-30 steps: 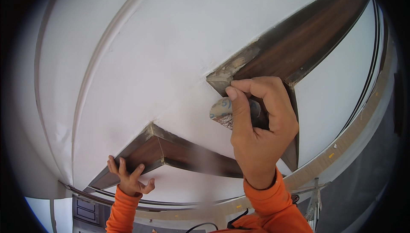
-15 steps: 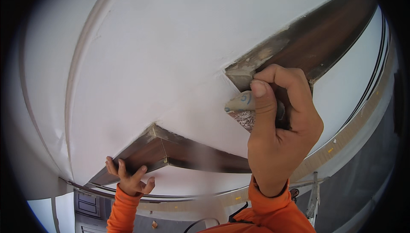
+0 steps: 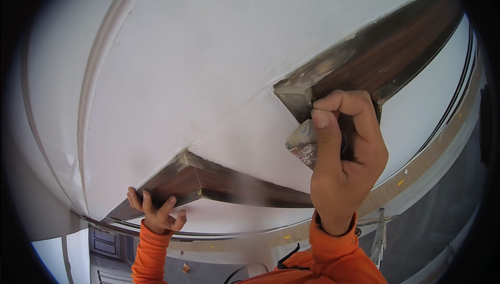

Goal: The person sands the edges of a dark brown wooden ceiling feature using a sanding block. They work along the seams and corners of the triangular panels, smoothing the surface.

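Observation:
My right hand is closed, thumb and forefinger pinched on a folded piece of sandpaper. A pale backing with blue print and a speckled, grainy face show beside the thumb; the rest is hidden in the hand. Right behind the fingertips is the inner corner of a dark brown wooden trim, with greyish, scuffed patches along its edge. Lower left, my left hand is open, fingers spread, its fingertips against or close to a second brown angled trim. Both trims border a smooth white panel.
A pale curved moulding runs down the left side. Low at the right, a metal ladder stands behind my orange sleeve. A tan band with yellow marks curves along the right, and a dark door shows at lower left.
My right hand, with the sandpaper, has moved slightly right and down relative to the trim corner. Less of the sandpaper shows. The left hand stays at the lower trim.

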`<state>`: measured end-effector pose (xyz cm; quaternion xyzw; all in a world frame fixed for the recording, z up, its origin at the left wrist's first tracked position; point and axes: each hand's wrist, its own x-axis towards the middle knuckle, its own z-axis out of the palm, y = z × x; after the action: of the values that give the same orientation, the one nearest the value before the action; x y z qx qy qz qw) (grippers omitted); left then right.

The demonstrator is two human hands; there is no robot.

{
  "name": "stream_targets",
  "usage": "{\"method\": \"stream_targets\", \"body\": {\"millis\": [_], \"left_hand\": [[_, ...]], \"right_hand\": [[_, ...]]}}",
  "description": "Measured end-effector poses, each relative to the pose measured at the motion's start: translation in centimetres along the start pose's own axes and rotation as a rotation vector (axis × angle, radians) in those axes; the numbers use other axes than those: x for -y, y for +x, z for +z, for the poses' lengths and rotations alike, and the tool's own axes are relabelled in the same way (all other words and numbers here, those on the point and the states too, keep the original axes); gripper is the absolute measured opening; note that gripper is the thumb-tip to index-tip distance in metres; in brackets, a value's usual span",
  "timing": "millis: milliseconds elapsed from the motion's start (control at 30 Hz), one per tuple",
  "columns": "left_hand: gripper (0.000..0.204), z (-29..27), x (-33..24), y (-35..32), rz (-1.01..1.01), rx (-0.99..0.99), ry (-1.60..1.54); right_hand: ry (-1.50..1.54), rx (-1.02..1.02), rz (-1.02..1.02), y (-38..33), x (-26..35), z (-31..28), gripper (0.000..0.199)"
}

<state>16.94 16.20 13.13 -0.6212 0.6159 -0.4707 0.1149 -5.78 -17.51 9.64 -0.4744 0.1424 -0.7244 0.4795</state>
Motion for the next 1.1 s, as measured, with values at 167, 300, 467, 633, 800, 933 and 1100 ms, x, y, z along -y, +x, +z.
{"method": "stream_targets", "body": {"millis": [167, 300, 467, 633, 800, 933, 1100], "left_hand": [[0.051, -0.3, -0.2, 0.1, -0.02, 0.013, 0.004], [0.052, -0.4, -0.3, 0.5, -0.018, 0.037, 0.023], [0.053, -0.2, 0.0, 0.4, -0.002, 0.01, 0.001], [0.051, 0.2, 0.1, 0.7, 0.018, -0.001, -0.005], [0.049, 0.0, 0.1, 0.4, 0.009, 0.013, 0.011], [0.049, 0.4, 0.0, 0.6, 0.006, -0.008, 0.003], [0.052, 0.0, -0.1, 0.4, -0.003, -0.004, 0.004]], "right_hand": [[0.066, 0.01, 0.025, -0.1, -0.3, -0.2, 0.012], [0.052, 0.09, -0.034, 1.2, -0.4, -1.0, 0.009], [-0.065, 0.182, -0.325, 3.4, -1.8, -2.2, 0.015], [-0.264, 0.297, -0.519, 5.2, -2.0, -3.5, 0.016], [-0.305, 0.336, -0.595, 5.9, -2.3, -3.5, 0.016], [-0.328, 0.354, -0.592, 6.2, -1.6, -3.5, 0.016], [-0.319, 0.379, -0.573, 6.3, -1.1, -3.3, 0.017]]}}
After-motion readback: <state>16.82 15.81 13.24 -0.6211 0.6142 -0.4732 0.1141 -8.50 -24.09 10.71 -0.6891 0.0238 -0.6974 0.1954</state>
